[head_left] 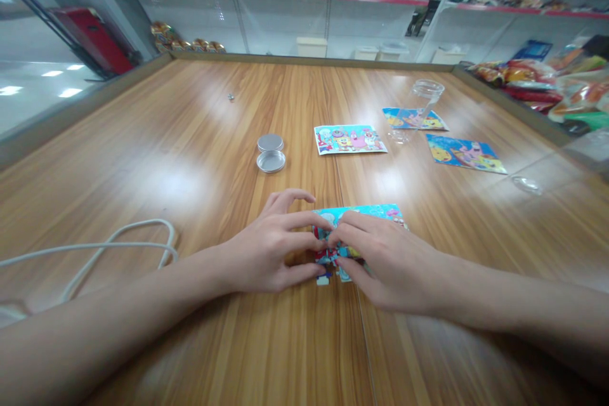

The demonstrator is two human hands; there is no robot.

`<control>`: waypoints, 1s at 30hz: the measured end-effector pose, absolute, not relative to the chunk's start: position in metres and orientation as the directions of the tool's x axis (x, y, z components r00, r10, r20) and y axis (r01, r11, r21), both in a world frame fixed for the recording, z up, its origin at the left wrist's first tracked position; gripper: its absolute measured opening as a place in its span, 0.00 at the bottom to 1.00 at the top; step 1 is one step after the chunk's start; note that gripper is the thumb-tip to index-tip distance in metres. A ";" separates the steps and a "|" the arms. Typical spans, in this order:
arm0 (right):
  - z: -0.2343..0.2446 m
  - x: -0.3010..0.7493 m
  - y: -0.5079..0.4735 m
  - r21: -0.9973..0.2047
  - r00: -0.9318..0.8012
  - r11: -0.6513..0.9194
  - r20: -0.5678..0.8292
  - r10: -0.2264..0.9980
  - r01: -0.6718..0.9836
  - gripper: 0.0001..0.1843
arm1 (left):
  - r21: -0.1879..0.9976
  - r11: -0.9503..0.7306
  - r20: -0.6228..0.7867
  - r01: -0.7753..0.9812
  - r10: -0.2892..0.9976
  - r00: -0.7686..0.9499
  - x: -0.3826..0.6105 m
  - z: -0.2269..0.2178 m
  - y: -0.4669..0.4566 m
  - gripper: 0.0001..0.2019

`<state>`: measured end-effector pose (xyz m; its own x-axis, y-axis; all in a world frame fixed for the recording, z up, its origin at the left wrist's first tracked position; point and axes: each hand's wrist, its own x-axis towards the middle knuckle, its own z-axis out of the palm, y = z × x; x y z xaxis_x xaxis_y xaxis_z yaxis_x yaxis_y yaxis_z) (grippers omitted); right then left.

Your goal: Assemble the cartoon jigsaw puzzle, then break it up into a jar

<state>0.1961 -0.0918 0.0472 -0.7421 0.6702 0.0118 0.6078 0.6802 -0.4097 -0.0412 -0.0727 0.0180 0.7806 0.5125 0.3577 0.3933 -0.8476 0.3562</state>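
Observation:
Both my hands rest on a colourful cartoon jigsaw puzzle (375, 210) lying flat on the wooden table (190, 158). My left hand (271, 250) has its fingers bent and pinched on the puzzle's left edge pieces. My right hand (385, 263) covers the puzzle's right part, its fingertips pressed against the same pieces and meeting the left fingertips. A small loose piece (323, 280) shows just below my left thumb. Most of the puzzle is hidden under the hands.
A round metal tin and its lid (271, 153) sit beyond the hands. Three cartoon picture cards (349, 139) (413, 118) (465, 153) lie further back right, with a clear plastic jar (427, 90). A white cable (118, 242) loops at left. Snack bags (537, 85) line the right edge.

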 end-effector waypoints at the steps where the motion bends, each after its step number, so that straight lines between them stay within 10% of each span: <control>1: 0.047 0.196 -0.092 -0.416 -0.743 0.681 0.020 0.669 0.602 0.12 | 0.356 -0.850 0.360 0.389 0.509 0.782 -0.041 0.018 -0.072 0.06; 13: 0.036 0.194 -0.092 -0.416 -0.726 0.678 0.058 0.685 0.606 0.08 | 0.349 -0.852 0.370 0.391 0.509 0.777 -0.040 0.018 -0.073 0.07; 30: 0.032 0.195 -0.087 -0.054 -0.877 0.918 0.278 0.391 0.392 0.10 | 0.247 -0.891 0.335 0.381 0.447 0.829 -0.042 0.022 -0.071 0.08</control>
<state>0.1951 -0.0866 0.0317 -0.8774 0.3908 0.2784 0.3920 0.9184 -0.0537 -0.0418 -0.0712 0.0222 0.8292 0.4472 0.3352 0.3809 -0.8911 0.2468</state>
